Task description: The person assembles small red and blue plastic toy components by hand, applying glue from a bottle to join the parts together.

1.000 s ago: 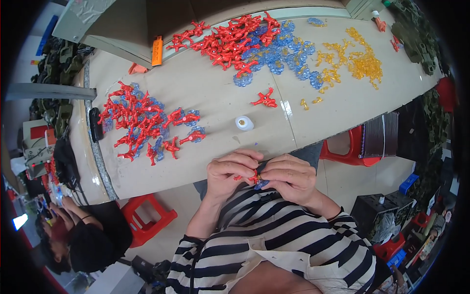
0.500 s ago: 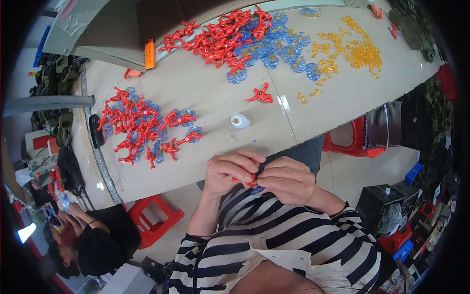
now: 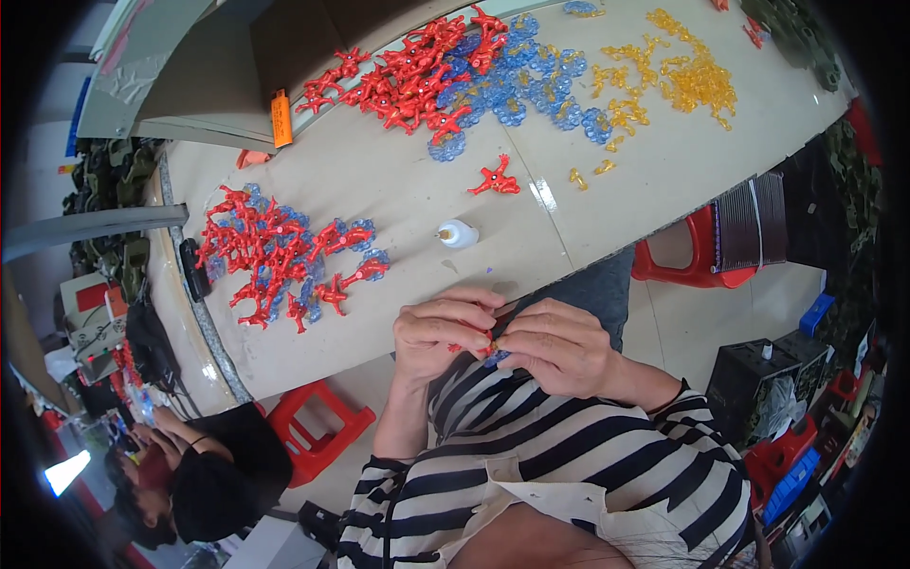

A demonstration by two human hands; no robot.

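Just in front of the table edge, my left hand pinches a small red plastic figure, mostly hidden by the fingers. My right hand meets it fingertip to fingertip, closed on a clear blue plastic piece that touches the figure. How the two parts join is covered. On the table ahead stands a small white bottle with a brownish tip. Beyond it lies a single red figure.
Red figures with blue pieces lie at left. Farther back are a red heap, clear blue pieces and small yellow parts. An orange lighter leans by a box. Red stools stand below; another person sits at lower left.
The view has shifted slightly. My hands stay together on the red figure and blue piece, with the blue piece now showing less between the fingers.
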